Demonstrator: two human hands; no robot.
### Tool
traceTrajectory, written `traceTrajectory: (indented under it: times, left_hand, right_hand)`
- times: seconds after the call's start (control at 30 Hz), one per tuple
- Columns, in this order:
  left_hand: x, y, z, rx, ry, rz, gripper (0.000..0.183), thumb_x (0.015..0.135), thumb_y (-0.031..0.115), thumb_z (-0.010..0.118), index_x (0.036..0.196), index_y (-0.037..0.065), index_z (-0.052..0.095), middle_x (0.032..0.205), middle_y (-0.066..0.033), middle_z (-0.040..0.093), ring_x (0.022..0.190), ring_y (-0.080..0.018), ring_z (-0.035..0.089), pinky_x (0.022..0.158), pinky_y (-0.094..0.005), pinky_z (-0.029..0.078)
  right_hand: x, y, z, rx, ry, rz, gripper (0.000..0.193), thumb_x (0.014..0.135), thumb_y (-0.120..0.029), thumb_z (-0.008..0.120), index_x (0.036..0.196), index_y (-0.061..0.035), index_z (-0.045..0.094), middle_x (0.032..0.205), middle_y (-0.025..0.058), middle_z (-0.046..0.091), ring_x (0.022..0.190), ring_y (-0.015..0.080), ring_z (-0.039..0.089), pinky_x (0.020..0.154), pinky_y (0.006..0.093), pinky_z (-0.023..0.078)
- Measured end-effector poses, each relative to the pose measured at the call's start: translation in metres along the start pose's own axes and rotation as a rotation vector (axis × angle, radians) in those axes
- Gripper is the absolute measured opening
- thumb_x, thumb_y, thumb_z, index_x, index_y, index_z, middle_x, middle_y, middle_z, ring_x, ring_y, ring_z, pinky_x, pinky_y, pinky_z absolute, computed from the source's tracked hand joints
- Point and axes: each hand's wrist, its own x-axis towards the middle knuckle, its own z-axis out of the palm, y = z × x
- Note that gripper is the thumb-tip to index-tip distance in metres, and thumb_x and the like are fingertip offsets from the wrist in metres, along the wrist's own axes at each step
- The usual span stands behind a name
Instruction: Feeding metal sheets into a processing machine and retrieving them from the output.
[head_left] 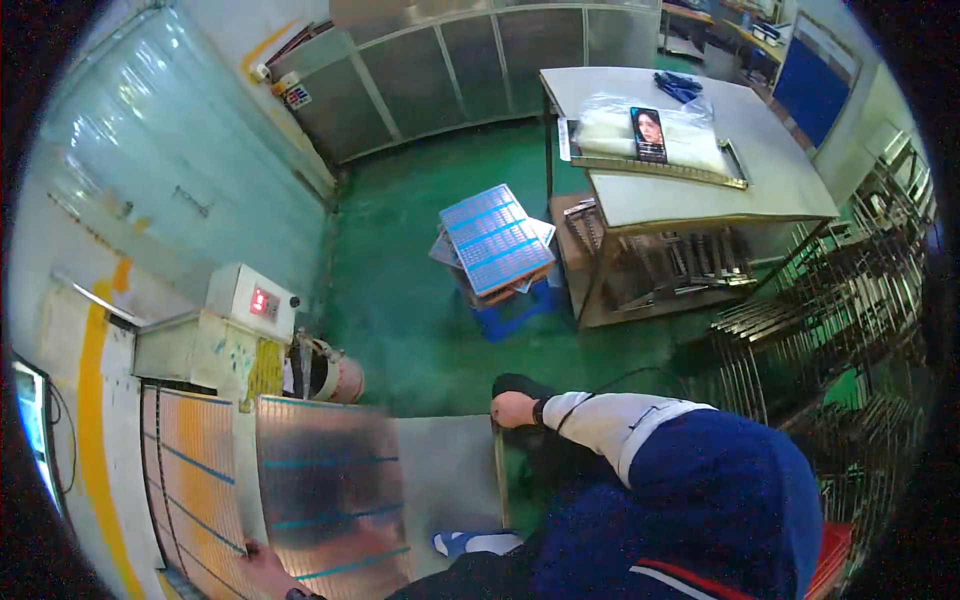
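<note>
At the lower left, my left hand point(268, 572) pinches the right edge of a thin, ribbed panel point(195, 465) with blue stripes. Beside it lies a second shiny panel point(330, 455) with blue stripes, which mirrors dark shapes. It rests on a grey metal tabletop point(450, 460). My right hand point(515, 409) is closed at the far right corner of that tabletop; whatever it may hold is hidden. A dark rounded object point(520, 384) shows just behind the right hand.
A blue stool point(510, 312) bears a stack of striped panels point(495, 238). Behind it stands a white table point(660, 205) with a phone point(648, 135) on wrapped material. Metal racks point(840, 310) crowd the right side. A control box point(255, 300) and a bucket point(340, 378) stand at left.
</note>
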Motion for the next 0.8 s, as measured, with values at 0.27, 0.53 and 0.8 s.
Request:
traceTrajectory:
  times: [0.27, 0.53, 0.8]
  left_hand:
    - [0.035, 0.017, -0.041, 0.834, -0.421, 0.111, 0.043, 0.094, 0.036, 0.053, 0.105, -0.005, 0.053, 0.090, -0.0162, 0.062, 0.079, -0.0247, 0.062, 0.062, -0.0295, 0.054]
    - [-0.013, -0.005, 0.019, 0.011, 0.189, 0.037, 0.044, 0.092, 0.036, 0.056, 0.114, -0.002, 0.054, 0.094, -0.0146, 0.064, 0.071, -0.0234, 0.059, 0.048, -0.0273, 0.047]
    - [-0.065, -0.019, 0.025, 1.558, -0.399, 0.687, 0.042, 0.081, 0.025, 0.067, 0.112, -0.003, 0.059, 0.101, -0.0176, 0.064, 0.093, -0.0319, 0.059, 0.081, -0.0408, 0.048]
  right_hand:
    - [0.000, -0.008, -0.006, 0.106, -0.004, 0.083, 0.017, 0.075, -0.015, 0.055, 0.080, -0.0066, 0.070, 0.079, 0.0170, 0.066, 0.076, 0.0376, 0.062, 0.067, 0.0473, 0.049]
    - [-0.004, -0.015, -0.013, 0.149, 0.019, 0.149, 0.018, 0.074, -0.014, 0.056, 0.083, -0.0081, 0.070, 0.081, 0.0160, 0.067, 0.079, 0.0361, 0.063, 0.068, 0.0462, 0.049]
    - [0.003, -0.011, -0.004, 0.024, -0.072, 0.076, 0.018, 0.075, -0.014, 0.055, 0.083, -0.0058, 0.069, 0.082, 0.0178, 0.067, 0.080, 0.0374, 0.063, 0.070, 0.0472, 0.049]
